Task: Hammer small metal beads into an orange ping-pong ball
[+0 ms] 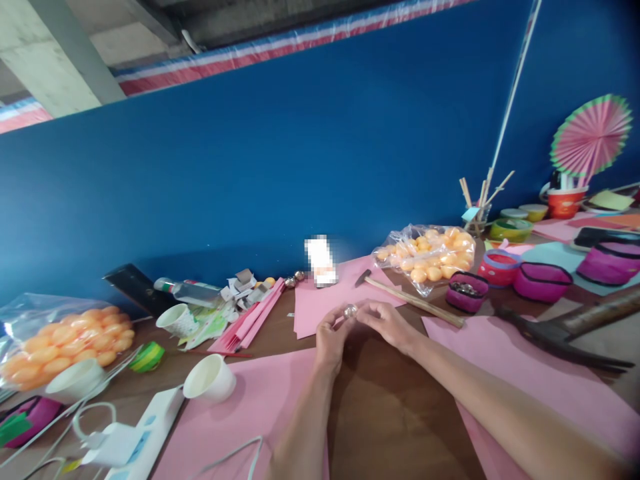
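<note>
Both forearms stretch forward over the brown table (395, 413), wrists bent inward. The left hand (333, 337) and right hand (387, 323) meet fingertip to fingertip, pinching a small silvery bell (350, 310) between them, just above a pink paper sheet (320, 303).

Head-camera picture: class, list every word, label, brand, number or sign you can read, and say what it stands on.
No text can be read anywhere.
Clear plastic bottle: label too blurred.
Small white upright item: pixelated, unreadable.
White power strip: no legible marking.
</note>
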Tool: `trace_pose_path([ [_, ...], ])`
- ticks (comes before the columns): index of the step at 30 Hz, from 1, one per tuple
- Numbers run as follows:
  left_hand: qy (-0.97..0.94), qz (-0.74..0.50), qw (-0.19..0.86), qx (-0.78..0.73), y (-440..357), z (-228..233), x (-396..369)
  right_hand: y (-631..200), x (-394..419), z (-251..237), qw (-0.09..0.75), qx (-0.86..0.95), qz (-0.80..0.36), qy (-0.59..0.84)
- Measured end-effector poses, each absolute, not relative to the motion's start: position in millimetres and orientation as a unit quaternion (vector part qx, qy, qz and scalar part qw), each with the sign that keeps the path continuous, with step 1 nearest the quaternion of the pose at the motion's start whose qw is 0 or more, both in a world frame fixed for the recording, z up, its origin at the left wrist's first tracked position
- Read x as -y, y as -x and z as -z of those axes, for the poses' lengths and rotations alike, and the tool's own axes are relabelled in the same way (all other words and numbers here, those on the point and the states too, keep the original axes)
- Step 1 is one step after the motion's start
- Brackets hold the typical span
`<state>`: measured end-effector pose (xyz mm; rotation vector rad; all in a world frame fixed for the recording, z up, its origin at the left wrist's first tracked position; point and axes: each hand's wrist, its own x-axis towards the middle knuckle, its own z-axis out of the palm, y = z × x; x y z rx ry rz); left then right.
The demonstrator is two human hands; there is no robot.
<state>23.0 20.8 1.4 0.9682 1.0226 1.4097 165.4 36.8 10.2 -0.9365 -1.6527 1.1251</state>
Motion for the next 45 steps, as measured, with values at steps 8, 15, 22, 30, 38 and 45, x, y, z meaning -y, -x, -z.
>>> trace_pose_path([
  [8,-0.424,-0.592,0.532,-0.433,-23.2,1.6,-21.3,-166.1,-37.9,-6.6,0.455,0.656,-0.451,0.399],
  [15,-0.434,-0.59,0.523,-0.436,-23.0,3.0,-21.4,-166.4,-39.9,-2.0,0.46,0.65,-0.442,0.413],
  [22,-0.416,-0.593,0.533,-0.438,-24.8,0.9,-20.6,-163.7,-37.8,-4.8,0.462,0.638,-0.448,0.423],
  [30,-0.432,-0.584,0.53,-0.438,-25.6,1.6,-19.3,-162.7,-38.7,-2.2,0.476,0.623,-0.442,0.437],
  [38,-0.432,-0.579,0.536,-0.438,-26.0,-1.6,-17.3,-159.8,-38.9,-1.9,0.502,0.598,-0.442,0.443],
  [45,-0.42,-0.596,0.553,-0.404,-27.1,1.9,-19.5,-161.7,-43.6,1.7,0.499,0.579,-0.523,0.379],
])
